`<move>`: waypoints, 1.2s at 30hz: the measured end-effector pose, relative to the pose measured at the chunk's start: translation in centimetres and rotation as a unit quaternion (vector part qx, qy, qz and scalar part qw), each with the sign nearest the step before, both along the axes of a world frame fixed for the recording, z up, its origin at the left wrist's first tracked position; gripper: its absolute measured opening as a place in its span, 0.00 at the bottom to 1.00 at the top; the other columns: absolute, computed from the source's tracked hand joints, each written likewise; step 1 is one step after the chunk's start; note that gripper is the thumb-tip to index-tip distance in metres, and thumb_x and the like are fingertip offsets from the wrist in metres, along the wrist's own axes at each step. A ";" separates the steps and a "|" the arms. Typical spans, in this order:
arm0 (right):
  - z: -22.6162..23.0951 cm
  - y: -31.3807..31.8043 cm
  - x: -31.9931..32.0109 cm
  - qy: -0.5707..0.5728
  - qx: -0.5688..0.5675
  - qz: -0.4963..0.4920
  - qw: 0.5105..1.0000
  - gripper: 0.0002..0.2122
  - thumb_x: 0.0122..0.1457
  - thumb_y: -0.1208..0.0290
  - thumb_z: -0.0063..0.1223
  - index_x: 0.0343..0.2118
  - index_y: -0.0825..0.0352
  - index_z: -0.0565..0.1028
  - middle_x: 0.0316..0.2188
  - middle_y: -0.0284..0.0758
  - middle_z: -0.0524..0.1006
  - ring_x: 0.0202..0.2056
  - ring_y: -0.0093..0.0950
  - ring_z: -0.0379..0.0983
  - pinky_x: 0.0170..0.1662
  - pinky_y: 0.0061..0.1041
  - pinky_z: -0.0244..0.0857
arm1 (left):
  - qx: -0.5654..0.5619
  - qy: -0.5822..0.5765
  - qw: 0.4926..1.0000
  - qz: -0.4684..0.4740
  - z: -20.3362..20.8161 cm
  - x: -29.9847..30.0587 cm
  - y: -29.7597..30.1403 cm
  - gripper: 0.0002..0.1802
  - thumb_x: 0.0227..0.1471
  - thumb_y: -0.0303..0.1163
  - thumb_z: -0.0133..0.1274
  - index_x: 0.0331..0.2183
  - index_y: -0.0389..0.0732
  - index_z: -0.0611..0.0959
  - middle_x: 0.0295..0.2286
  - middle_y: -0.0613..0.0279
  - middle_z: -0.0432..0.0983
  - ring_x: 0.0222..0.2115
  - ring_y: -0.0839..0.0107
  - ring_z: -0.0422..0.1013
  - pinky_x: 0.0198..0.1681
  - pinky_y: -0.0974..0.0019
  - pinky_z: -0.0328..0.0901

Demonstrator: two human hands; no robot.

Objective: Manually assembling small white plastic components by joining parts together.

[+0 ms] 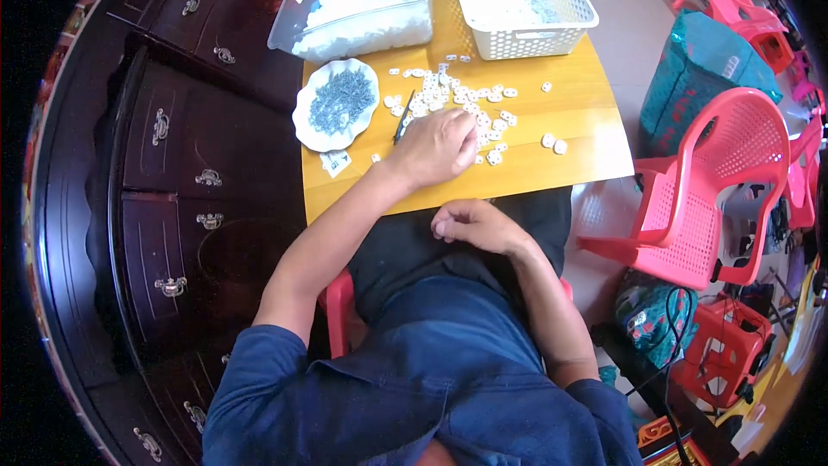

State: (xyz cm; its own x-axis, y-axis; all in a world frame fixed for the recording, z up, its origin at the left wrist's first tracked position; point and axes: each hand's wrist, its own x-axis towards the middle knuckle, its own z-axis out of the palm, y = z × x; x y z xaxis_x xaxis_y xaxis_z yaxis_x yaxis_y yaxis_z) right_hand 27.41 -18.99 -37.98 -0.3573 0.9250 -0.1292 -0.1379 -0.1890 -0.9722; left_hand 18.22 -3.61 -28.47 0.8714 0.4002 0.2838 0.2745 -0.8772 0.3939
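Over the yellow table, my left hand [437,147] is closed with its fingers curled under; whatever they hold is hidden. It rests by a spread of small white plastic pieces with dark holes [435,95]. Beside its wrist lies a thin dark tool [404,116], partly covered. My right hand [483,226] is above my lap, just off the table's near edge, fingers curled and thumb against them; I cannot make out anything in it. To the left, a white scalloped plate [302,116] carries a heap of small grey metal pins or screws [342,99].
At the table's [569,155] far side stand a clear plastic bin [362,43] of white parts and a white perforated basket [526,43] with more parts. Dark wooden drawers [172,147] border the left. A pink plastic chair [690,207] and a teal bag [699,69] stand right.
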 end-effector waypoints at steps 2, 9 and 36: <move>2.5 -0.1 0.2 0.096 -0.092 -0.029 0.991 0.08 0.66 0.68 0.55 0.37 0.68 0.78 0.31 0.29 0.79 0.31 0.18 0.73 0.38 0.19 0.69 | -0.033 0.005 0.999 -0.006 0.1 -2.1 -1.4 0.04 0.48 0.26 0.53 0.28 0.40 0.74 0.24 0.55 0.74 0.29 0.52 0.74 0.32 0.52 0.68; 3.7 -1.0 0.7 0.152 -0.138 -0.120 0.971 0.11 0.70 0.60 0.49 0.40 0.63 0.77 0.32 0.29 0.80 0.30 0.17 0.75 0.34 0.16 0.69 | -0.069 0.014 0.997 -0.011 0.7 -6.6 -4.9 0.06 0.48 0.28 0.55 0.29 0.40 0.74 0.26 0.56 0.73 0.29 0.53 0.73 0.33 0.53 0.68; 3.6 -0.8 -2.4 0.220 -0.134 -0.322 0.911 0.08 0.68 0.67 0.51 0.35 0.65 0.77 0.25 0.29 0.77 0.24 0.19 0.72 0.28 0.18 0.66 | -0.035 -0.163 0.983 0.078 -1.1 -7.6 -7.0 0.06 0.46 0.23 0.62 0.31 0.39 0.84 0.28 0.58 0.80 0.27 0.59 0.77 0.31 0.60 0.72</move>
